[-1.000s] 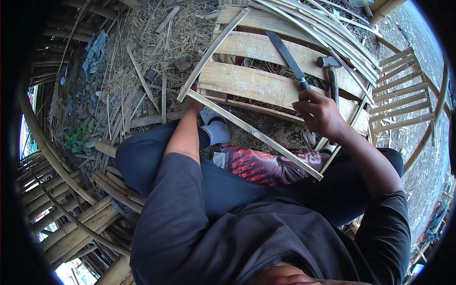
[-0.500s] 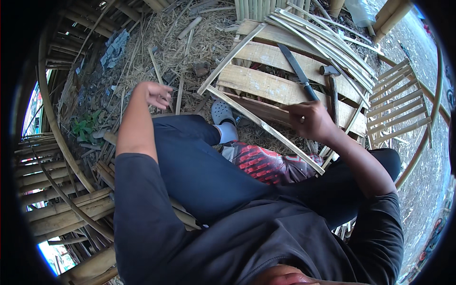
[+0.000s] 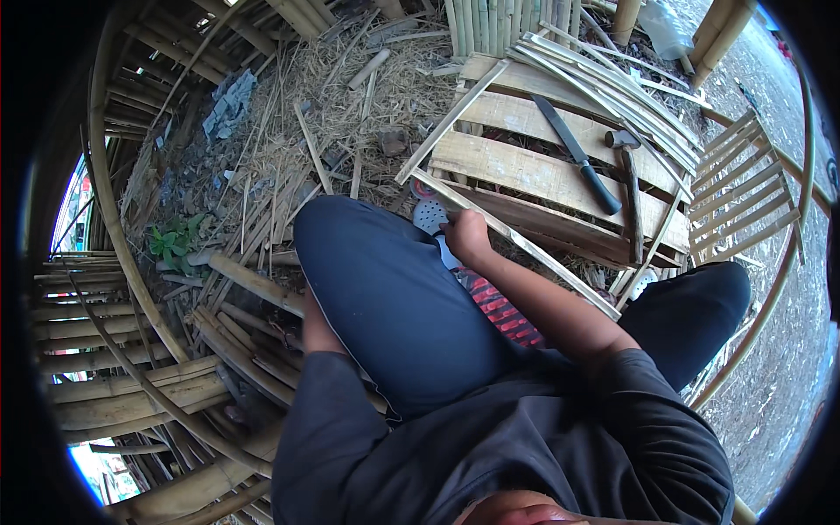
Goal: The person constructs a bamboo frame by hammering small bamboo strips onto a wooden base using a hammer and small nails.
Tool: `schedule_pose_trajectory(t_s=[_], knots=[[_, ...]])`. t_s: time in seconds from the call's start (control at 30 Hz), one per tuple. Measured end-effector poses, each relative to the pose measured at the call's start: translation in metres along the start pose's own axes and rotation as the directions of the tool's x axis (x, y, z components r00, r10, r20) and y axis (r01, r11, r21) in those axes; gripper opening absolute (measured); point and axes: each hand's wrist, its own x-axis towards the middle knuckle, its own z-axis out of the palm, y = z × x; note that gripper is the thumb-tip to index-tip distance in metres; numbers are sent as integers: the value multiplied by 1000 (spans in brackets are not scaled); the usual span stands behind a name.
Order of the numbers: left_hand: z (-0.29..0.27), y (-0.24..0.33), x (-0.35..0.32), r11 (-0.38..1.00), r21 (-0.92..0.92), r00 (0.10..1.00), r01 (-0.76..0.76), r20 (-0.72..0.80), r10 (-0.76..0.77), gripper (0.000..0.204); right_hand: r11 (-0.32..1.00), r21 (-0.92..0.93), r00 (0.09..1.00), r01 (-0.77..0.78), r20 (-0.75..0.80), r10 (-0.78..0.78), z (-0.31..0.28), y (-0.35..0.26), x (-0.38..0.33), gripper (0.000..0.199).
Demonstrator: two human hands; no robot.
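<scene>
My right hand point(image 3: 468, 238) is closed beside my grey perforated clog point(image 3: 428, 215), near the long light strip point(image 3: 534, 254) of a bamboo frame. Whatever its fingers hold, if anything, is hidden. My left forearm point(image 3: 317, 322) goes down behind my raised knee, and the left hand is out of sight. Past the strip, a low wooden slatted platform point(image 3: 507, 157) bears a long knife point(image 3: 564, 140) with a black handle. A hammer point(image 3: 632, 188) lies to the knife's right. Red-and-black patterned cloth point(image 3: 503, 311) shows under my right forearm.
Thin bamboo strips point(image 3: 604, 79) lie across the platform's far right side. A small slatted bamboo panel point(image 3: 744, 192) is at the right. Straw and scraps cover the ground, with bamboo poles point(image 3: 254, 284) and a green plant point(image 3: 175, 243) on the left. A clear plastic container point(image 3: 665, 31) stands far right.
My right hand has moved left and nearer, from beside the knife handle to the clog. My left hand has dropped from view behind my knee, which is now raised higher.
</scene>
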Motion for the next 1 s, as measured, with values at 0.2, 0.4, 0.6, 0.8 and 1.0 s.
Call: schedule_pose_trajectory(t_s=[0.2,0.4,0.6,0.8,1.0], knots=[[25,-96,-8,991,-113,904,65,-414,-106,51,999,-50,1000,-1,31,3,84,31,6,23],[53,-124,-1,992,-91,725,88,-677,-127,49,973,179,987,-146,97,130,106,54,7,49],[63,-140,4,991,-68,615,115,-779,-125,47,975,37,949,-218,242,203,86,51,21,58],[69,-141,8,990,-41,571,135,-814,-111,45,961,77,951,-267,182,249,93,46,26,58],[71,-142,7,988,-25,540,154,-835,-105,43,906,206,925,-369,179,336,110,58,30,57]])
